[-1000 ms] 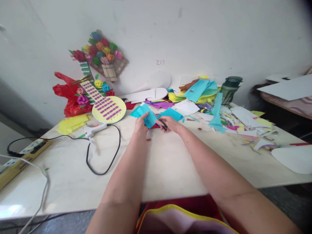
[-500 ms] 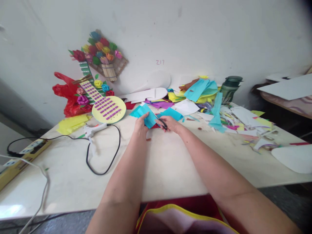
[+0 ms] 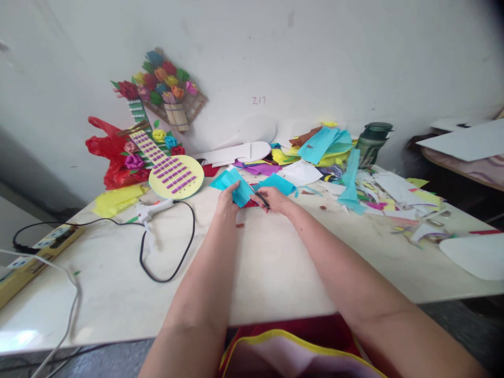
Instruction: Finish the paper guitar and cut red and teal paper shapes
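My left hand (image 3: 227, 201) pinches a folded turquoise paper piece (image 3: 232, 185) just above the pale tabletop (image 3: 275, 262). My right hand (image 3: 275, 200) grips black-handled scissors (image 3: 260, 199), whose blades reach into the right edge of that paper. Both hands meet near the middle of the table, well forward of me. Another turquoise sheet (image 3: 279, 184) lies just behind my right hand.
A white glue gun (image 3: 154, 211) with a black cord (image 3: 165, 262) lies at left, near a power strip (image 3: 39, 249). A paper guitar craft (image 3: 167, 170), red bag (image 3: 108, 157) and flower bouquet (image 3: 167, 86) stand behind. Coloured paper scraps (image 3: 374, 194) and a green bottle (image 3: 372, 144) fill the right.
The scissors have shifted slightly along the turquoise paper's edge; both hands otherwise stay in the same place.
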Demonstrator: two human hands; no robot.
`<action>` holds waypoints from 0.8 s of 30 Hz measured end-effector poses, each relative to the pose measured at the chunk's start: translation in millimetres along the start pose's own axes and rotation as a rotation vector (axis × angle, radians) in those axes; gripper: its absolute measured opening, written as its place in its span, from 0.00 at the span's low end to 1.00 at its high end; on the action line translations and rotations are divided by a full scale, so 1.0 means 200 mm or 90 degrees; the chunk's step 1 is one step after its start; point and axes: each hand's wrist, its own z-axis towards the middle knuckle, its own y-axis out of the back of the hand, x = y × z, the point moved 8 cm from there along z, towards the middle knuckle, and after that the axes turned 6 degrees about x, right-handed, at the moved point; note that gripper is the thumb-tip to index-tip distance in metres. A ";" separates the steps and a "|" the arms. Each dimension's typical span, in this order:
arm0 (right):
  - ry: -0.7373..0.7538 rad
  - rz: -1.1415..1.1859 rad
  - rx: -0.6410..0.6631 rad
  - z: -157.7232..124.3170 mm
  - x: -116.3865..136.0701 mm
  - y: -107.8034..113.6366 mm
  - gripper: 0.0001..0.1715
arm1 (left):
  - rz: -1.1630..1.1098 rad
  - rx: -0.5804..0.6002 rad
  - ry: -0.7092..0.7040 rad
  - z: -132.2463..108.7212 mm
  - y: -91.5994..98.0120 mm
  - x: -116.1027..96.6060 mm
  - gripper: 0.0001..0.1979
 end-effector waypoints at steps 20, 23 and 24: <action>-0.036 -0.048 0.013 -0.04 0.01 0.00 0.21 | 0.007 0.040 0.009 0.00 -0.03 0.02 0.09; -0.036 -0.058 0.004 -0.04 0.01 0.01 0.21 | 0.013 0.046 -0.003 0.00 -0.03 0.02 0.08; -0.035 -0.059 0.002 -0.04 0.01 0.01 0.21 | 0.014 0.046 -0.005 0.00 -0.03 0.02 0.08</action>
